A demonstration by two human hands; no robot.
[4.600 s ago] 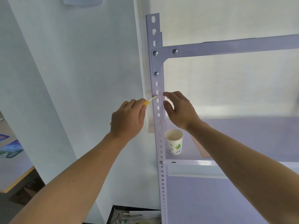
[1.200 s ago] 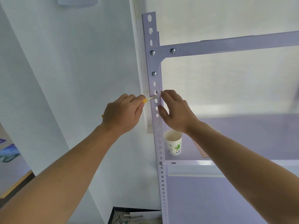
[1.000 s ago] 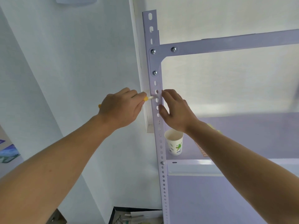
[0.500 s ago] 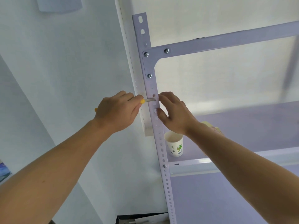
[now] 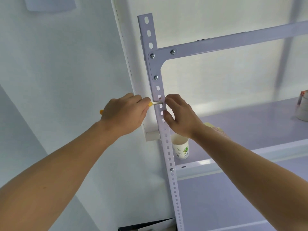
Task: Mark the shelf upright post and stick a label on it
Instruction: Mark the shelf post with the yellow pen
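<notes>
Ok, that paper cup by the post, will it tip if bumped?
The paper cup looks thin and likely light, so a nudge could topple it. Its base is narrower than its rim, and the shelf looks smooth, so it might slide.
</notes>
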